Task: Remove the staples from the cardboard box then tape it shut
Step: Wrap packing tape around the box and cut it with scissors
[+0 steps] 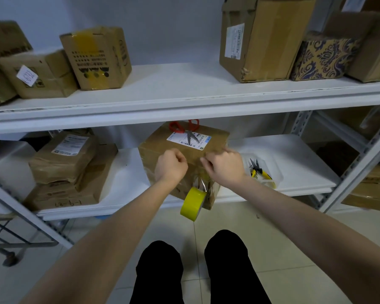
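Note:
A brown cardboard box with a white shipping label stands on the lower shelf. Red-handled scissors lie on its top. A yellow tape roll hangs down the box's front on a strip of clear tape that runs up under my hands. My left hand is curled into a fist against the box's upper front edge, with nothing visible in it. My right hand presses on the same edge beside it, its forefinger stretched along the edge to the right.
Yellow-handled pliers lie in a clear tray right of the box. Stacked parcels sit on the left of the lower shelf. The upper shelf carries several cartons and overhangs the box. My legs stand on the tiled floor below.

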Available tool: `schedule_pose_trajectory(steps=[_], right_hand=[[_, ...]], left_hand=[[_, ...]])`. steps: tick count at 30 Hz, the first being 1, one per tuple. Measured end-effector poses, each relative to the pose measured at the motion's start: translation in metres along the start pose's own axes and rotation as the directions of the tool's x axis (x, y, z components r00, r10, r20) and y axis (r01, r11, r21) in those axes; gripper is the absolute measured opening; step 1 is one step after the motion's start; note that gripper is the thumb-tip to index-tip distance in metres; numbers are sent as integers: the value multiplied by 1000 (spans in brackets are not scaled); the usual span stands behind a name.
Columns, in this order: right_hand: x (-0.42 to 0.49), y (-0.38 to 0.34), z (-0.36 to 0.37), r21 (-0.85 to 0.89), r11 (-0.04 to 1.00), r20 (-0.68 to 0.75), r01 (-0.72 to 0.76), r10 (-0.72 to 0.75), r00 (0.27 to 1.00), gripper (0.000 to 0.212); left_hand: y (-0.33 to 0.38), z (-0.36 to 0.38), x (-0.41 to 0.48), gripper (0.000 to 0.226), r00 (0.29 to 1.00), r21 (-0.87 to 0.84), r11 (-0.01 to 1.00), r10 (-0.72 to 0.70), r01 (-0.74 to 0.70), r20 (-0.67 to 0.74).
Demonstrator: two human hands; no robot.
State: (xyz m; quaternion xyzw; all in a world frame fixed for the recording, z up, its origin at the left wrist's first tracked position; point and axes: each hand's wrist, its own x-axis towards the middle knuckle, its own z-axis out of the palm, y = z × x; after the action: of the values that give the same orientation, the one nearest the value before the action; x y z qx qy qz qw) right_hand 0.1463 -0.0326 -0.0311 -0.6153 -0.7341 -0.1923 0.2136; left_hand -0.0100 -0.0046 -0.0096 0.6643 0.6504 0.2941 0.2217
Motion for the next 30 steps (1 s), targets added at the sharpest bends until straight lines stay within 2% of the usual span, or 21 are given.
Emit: schedule_pose_trajectory(steps=[2, 4, 7, 11, 15, 18, 21, 23, 25, 28, 30], right_hand=[[16, 4, -6, 102, 993, -22, -54, 57, 998, 28], [35, 8, -4, 188, 971, 38, -147, 143, 989, 18], [61, 13, 6, 228, 945, 159, -235, 202, 966, 31], [104, 20, 22, 145, 971, 405, -192, 120, 907, 48], [128, 25, 31, 117, 989, 523, -94, 19, 852, 46], [127, 23, 32, 121, 989, 513, -82, 8, 859, 33], [124, 18, 28, 102, 995, 370, -21, -18, 929, 25], [122, 17, 24, 101, 995, 330, -11, -23, 944, 25], [121, 18, 25, 88, 995, 374, -42, 6, 927, 30], [124, 23, 31, 104, 986, 501, -129, 60, 863, 35], [125, 24, 31, 137, 981, 508, -137, 49, 860, 35]], left_hand=[[7, -4, 9, 21, 999, 18, 999, 43, -42, -25], [13, -4, 18, 20, 997, 47, 997, 70, -69, -24], [17, -3, 30, 18, 996, 76, 993, 94, -93, -5], [19, -2, 47, 22, 994, 160, 982, 92, -101, 62], [13, 1, 56, 33, 993, 188, 979, 66, -83, 93], [12, 0, 59, 34, 996, 211, 975, 50, -64, 72], [15, -3, 61, 36, 998, 259, 964, 65, -64, 5], [17, -3, 60, 36, 995, 273, 958, 96, -87, -21], [16, -3, 57, 35, 995, 266, 959, 102, -94, -15], [13, -2, 50, 25, 993, 228, 967, 118, -111, -19], [11, -4, 45, 16, 991, 172, 977, 132, -125, -29]])
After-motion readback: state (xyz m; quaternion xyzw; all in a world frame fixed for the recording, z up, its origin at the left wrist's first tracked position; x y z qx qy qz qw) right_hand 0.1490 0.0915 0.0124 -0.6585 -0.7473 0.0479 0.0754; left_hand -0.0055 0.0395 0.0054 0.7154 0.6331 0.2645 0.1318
